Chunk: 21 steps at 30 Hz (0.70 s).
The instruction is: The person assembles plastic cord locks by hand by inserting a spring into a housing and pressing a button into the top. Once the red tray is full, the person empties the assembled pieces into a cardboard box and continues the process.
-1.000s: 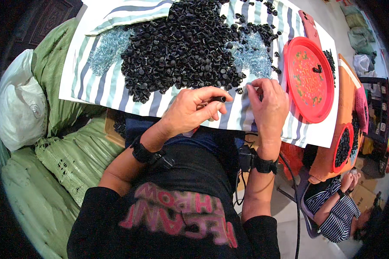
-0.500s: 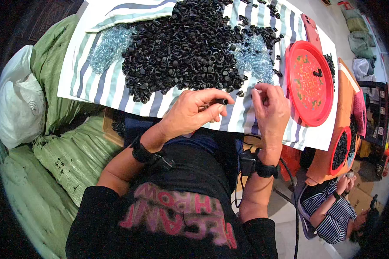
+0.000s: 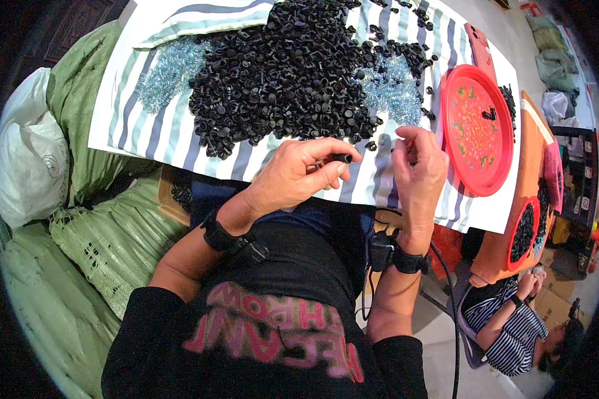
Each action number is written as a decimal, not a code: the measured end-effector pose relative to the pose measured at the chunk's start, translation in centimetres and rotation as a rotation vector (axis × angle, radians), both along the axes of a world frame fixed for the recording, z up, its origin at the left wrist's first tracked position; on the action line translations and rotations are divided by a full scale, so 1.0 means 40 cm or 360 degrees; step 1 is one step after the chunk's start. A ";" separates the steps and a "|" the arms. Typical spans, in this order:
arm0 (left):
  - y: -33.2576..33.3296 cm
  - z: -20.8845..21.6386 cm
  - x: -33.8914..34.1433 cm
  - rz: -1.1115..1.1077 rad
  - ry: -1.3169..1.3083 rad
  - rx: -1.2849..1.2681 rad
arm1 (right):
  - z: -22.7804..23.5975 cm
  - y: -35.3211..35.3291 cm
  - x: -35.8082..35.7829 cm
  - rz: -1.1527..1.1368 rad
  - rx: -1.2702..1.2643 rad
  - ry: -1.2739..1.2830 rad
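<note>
My left hand [image 3: 298, 174] pinches a small black plastic piece [image 3: 341, 158] between thumb and fingers, just above the near edge of the striped cloth [image 3: 146, 126]. My right hand [image 3: 419, 169] is beside it, fingers curled together around something small that I cannot make out. A big heap of the same black pieces [image 3: 293, 73] lies on the cloth just beyond both hands. Two patches of small shiny metal bits [image 3: 168, 66] flank the heap.
A red round plate [image 3: 476, 130] with two black pieces sits to the right, a pink phone [image 3: 480, 46] behind it. An orange tray [image 3: 526, 166] holds red bowls of black pieces. Another person [image 3: 512, 319] sits lower right. Green and white sacks [image 3: 100, 239] lie at my left.
Both hands have stayed near the cloth's edge; my right hand has drawn a little closer to the left hand's black piece.
</note>
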<state>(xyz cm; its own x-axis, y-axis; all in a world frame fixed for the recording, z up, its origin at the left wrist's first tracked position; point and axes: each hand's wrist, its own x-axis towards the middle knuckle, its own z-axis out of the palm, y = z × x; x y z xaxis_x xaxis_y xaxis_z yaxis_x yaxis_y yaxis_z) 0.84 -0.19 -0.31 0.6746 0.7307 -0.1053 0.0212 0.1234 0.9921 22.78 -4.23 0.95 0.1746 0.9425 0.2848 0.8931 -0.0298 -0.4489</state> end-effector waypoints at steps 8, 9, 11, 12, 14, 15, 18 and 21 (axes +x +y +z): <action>0.000 -0.002 0.002 -0.0001 -0.0004 -0.0020 | 0.005 0.051 -0.002 0.0015 0.0115 -0.0412; -0.002 -0.006 0.002 0.0000 -0.0024 -0.0029 | 0.012 0.047 -0.007 0.0056 0.0057 -0.0444; -0.002 -0.009 0.001 0.0003 -0.0043 -0.0039 | 0.015 0.033 -0.008 0.0099 -0.0002 -0.0476; -0.001 -0.007 0.001 -0.0004 -0.0039 -0.0032 | 0.013 0.021 -0.001 0.0065 -0.0014 -0.0494; 0.002 -0.006 -0.001 -0.0008 -0.0037 -0.0028 | 0.015 0.004 0.014 0.0035 -0.0029 -0.0513; 0.001 -0.005 -0.002 -0.0006 -0.0031 -0.0009 | 0.018 -0.004 0.022 -0.0020 -0.0017 -0.0434; 0.001 -0.002 -0.002 0.0000 -0.0023 0.0013 | 0.024 -0.011 0.029 -0.0099 0.0011 -0.0313; -0.001 -0.006 0.001 0.0006 -0.0023 0.0016 | 0.022 -0.004 0.028 -0.0074 -0.0037 -0.0230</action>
